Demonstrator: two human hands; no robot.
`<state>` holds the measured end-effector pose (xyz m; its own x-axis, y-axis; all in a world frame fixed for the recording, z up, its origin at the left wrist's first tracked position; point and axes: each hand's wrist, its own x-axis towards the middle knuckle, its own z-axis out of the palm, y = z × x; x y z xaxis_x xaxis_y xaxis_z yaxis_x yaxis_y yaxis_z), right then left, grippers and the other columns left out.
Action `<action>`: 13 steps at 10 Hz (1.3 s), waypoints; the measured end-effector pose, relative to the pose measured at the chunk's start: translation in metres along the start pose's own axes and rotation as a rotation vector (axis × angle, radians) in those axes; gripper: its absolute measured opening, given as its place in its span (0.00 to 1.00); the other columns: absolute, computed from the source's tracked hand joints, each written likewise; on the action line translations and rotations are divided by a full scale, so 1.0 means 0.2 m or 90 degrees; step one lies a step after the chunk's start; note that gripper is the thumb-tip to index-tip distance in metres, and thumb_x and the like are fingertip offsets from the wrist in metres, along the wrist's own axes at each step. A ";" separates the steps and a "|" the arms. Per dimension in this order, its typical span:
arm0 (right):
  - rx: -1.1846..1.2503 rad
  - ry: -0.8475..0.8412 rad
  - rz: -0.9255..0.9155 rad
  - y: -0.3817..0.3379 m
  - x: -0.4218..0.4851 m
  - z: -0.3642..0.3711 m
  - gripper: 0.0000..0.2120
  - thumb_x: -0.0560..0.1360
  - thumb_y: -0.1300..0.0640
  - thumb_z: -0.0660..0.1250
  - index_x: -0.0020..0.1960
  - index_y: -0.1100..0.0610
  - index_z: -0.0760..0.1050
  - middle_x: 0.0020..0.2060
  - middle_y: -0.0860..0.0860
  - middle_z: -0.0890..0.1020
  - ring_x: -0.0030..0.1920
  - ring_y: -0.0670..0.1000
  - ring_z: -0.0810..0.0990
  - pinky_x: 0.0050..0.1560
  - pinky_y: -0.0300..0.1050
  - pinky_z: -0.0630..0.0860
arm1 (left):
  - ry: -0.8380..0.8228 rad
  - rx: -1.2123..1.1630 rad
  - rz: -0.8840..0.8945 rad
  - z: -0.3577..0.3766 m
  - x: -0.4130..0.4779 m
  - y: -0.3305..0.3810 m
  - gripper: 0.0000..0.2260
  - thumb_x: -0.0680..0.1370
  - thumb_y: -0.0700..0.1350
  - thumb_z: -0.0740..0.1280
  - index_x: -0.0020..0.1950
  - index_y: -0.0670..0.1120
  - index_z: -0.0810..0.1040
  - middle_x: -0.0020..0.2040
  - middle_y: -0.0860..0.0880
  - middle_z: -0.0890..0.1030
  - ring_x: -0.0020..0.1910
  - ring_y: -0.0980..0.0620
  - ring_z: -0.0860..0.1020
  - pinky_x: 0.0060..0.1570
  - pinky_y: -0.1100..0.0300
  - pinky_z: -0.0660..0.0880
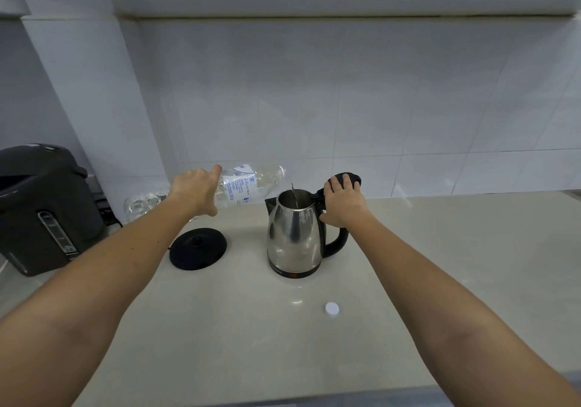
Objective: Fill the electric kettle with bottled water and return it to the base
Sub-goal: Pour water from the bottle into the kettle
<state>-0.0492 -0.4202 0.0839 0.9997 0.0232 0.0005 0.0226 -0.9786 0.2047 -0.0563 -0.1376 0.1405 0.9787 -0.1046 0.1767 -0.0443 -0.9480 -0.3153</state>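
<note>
Item: stainless-steel electric kettle (pixel 294 233), upright on the pale countertop (pixel 440 265), lid (pixel 345 179) swung open and back, black handle (pixel 338 243) turned to the person's right, spout to the left. Item: clear plastic water bottle (pixel 248 188), labelled, uncapped, long axis lying close to horizontal and running left to right, neck tipped slightly down with its mouth just above the kettle's opening; a thin stream of water falls from mouth to opening. Item: left hand (pixel 196 191), wrapped around the bottle's base end, fingers curled over the top, arm stretched out from lower left. Item: right hand (pixel 342 202), fingers laid flat over the raised lid and hinge, thumb down beside the top of the handle; it steadies rather than lifts, and is not closed around the handle. Item: round black kettle base (pixel 198 248), bare, on the countertop just left of the kettle and well apart from it, below the left forearm. Item: white bottle cap (pixel 332 308), loose on the countertop nearer the person. Item: dark hot-water dispenser (pixel 44 208), far left. Governing relation: the base lies to the kettle's left, the handle to its right, so the right hand is the nearer one for the carry and would need to drop onto the handle and travel leftward. Assessment: pouring in progress; water level inside not discernible.
</note>
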 end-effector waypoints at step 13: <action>0.003 0.011 0.004 0.00 0.00 0.00 0.39 0.78 0.43 0.59 0.79 0.61 0.46 0.79 0.56 0.50 0.78 0.62 0.45 0.76 0.60 0.48 | 0.006 0.004 0.005 0.02 0.01 -0.01 0.35 0.68 0.49 0.74 0.70 0.46 0.61 0.46 0.47 0.75 0.41 0.46 0.73 0.38 0.56 0.72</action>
<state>-0.0493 -0.4203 0.0835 0.9996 0.0199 0.0184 0.0158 -0.9796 0.2001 -0.0537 -0.1346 0.1379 0.9764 -0.1150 0.1827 -0.0512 -0.9454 -0.3219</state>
